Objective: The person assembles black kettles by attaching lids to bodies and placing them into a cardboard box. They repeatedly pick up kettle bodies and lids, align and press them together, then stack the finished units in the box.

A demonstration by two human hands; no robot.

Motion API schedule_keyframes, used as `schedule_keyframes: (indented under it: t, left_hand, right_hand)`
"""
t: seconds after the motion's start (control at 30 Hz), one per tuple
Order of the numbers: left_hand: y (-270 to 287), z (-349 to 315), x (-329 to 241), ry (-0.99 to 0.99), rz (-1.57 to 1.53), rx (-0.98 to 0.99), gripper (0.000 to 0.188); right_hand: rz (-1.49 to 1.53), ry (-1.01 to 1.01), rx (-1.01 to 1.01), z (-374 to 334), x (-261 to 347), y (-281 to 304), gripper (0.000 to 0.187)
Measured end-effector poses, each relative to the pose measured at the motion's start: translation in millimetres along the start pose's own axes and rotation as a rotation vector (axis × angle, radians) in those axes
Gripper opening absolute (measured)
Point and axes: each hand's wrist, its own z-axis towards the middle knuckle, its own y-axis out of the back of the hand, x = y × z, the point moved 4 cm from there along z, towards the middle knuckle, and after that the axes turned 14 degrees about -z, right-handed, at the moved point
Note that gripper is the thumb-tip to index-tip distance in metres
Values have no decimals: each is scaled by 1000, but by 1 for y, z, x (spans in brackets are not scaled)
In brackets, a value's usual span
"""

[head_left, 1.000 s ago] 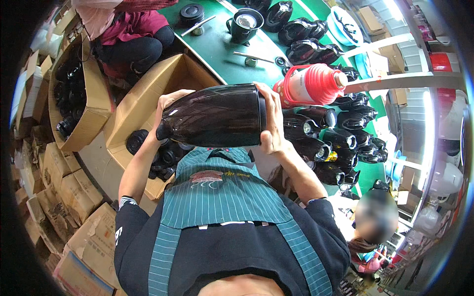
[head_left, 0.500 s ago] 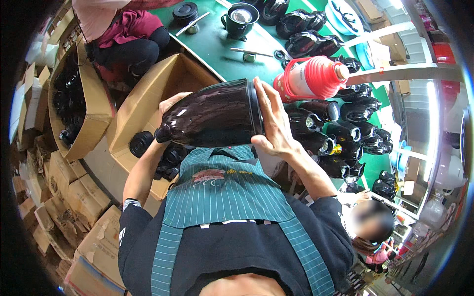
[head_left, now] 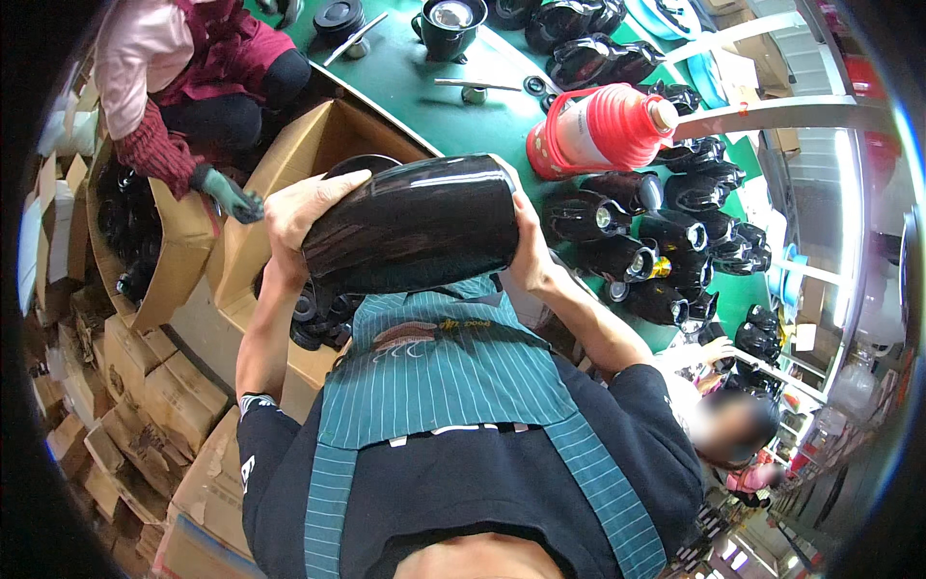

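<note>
Shell, glossy black, looks rigid, light, slippery; left hand and right hand clasp its two ends over the green table's near edge.

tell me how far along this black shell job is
Done: a row of black shells lies on the green table. In hand: both hands, left hand and right hand, hold one glossy black shell. Left: more dark parts sit in the open cardboard box.

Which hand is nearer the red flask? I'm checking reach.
Right. The right hand grips the black shell's end just beside the red flask; the left hand holds the far end.
</note>
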Motion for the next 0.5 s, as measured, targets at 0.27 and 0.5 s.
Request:
schedule_keyframes:
  t: [0.27,0.5]
  left_hand:
    - [-10,-9,17,58,-58,28,36]
    - [-52,-96,97,687,-748,-317,33]
  right_hand:
    - [24,-233,12,4,-25,0,55]
    - [-737,128,36,8,29,2,98]
